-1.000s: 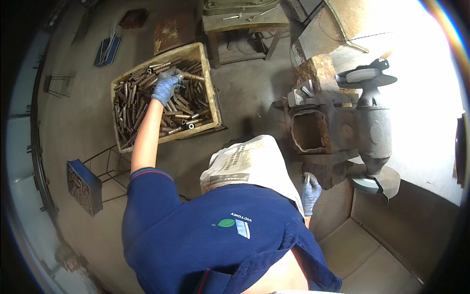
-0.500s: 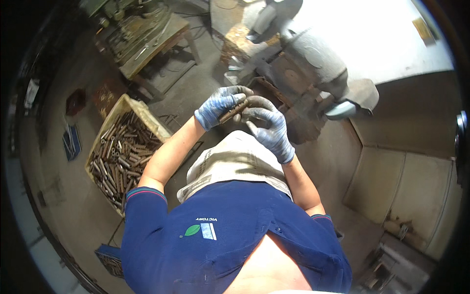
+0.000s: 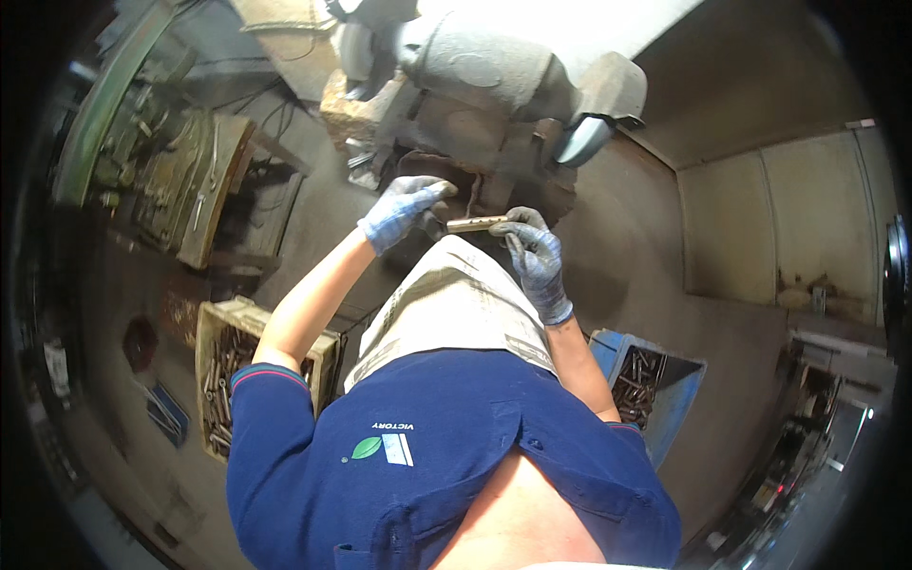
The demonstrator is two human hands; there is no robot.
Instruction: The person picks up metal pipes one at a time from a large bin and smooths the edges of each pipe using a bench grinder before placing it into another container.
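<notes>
A short metal tube [image 3: 478, 224] with a row of small holes along it lies level in front of my apron [image 3: 446, 299]. My right hand [image 3: 537, 252], in a blue-grey work glove, is closed on the tube's right end. Beside its left end is my left hand [image 3: 404, 211], gloved the same way, with its fingers and thumb apart and nothing seen between them. Just beyond both hands stands a bench grinder [image 3: 480, 71], with a pale wheel [image 3: 583, 141] on its right side.
A yellowish crate [image 3: 325, 366] of rusty metal tubes stands at my left, partly hidden by my arm. By my right elbow is a blue bin [image 3: 676, 394] holding more metal pieces. A worktable [image 3: 217, 190] with tools is far left, and pale panels [image 3: 727, 223] line the right.
My left hand has let go of the tube, which stays in my right hand and has turned level. The view has swung right, bringing the blue bin into sight.
</notes>
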